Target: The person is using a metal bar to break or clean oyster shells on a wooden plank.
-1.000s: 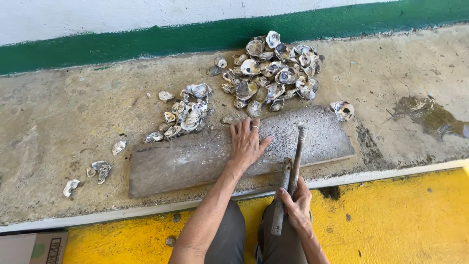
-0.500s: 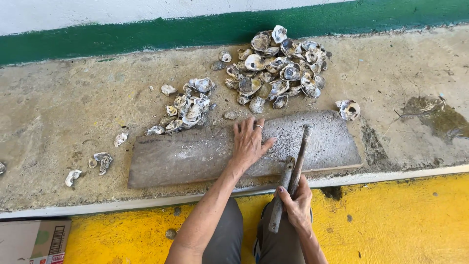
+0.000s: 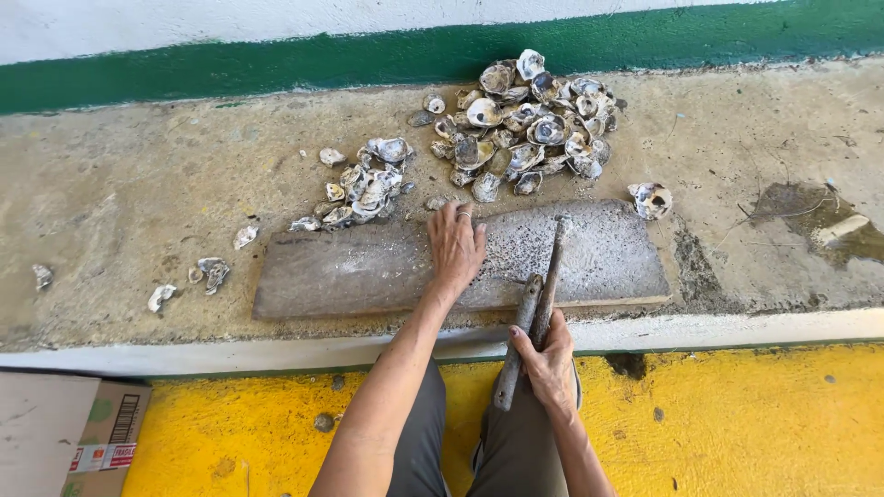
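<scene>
A grey, worn wooden board (image 3: 350, 271) lies flat on a concrete ledge (image 3: 138, 193). My left hand (image 3: 456, 247) rests on the board near its middle, fingers spread, holding nothing. My right hand (image 3: 550, 361) is closed around a rusty metal tool with a wooden handle (image 3: 539, 304); its tip rests on the board's right part. A big heap of oyster shells (image 3: 529, 120) lies behind the board. A smaller heap (image 3: 364, 191) sits to the left of it.
A single shell (image 3: 650, 199) lies by the board's right end, and loose shells (image 3: 207, 271) are scattered at the left. A green wall band (image 3: 276, 60) backs the ledge. A cardboard box (image 3: 64, 433) sits on the yellow floor (image 3: 737, 423). A wet patch (image 3: 810, 216) marks the ledge at right.
The view has shifted slightly. My left hand has stayed on the board and my right hand has kept hold of the tool, with almost no movement.
</scene>
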